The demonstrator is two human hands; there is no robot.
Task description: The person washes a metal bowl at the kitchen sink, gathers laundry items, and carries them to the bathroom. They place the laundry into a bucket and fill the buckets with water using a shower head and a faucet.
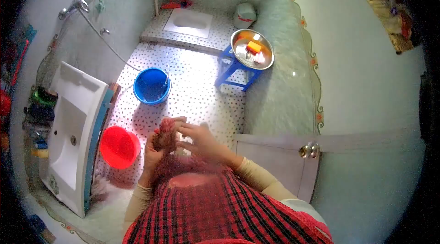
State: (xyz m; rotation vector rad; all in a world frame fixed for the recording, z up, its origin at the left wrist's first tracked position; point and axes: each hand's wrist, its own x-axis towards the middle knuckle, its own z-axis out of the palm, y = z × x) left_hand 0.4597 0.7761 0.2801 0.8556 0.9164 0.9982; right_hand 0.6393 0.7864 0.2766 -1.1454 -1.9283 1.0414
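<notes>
Gripped by left hand (152,154), reddish bundle (167,130) points lengthwise forward

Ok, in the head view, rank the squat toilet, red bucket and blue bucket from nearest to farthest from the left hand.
From the left hand:
1. Red bucket, to its left.
2. Blue bucket, ahead on the floor.
3. Squat toilet, farthest ahead, on the raised step.

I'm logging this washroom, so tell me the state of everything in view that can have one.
Left hand, curled around a reddish bundle
Right hand, fingers parted beside the bundle
Blue bucket, upright, contents unclear
Red bucket, upright
Stool, upright, bearing a basin
Basin, holding an orange block
Hose, hanging in a curve
Door, open or shut unclear
</notes>
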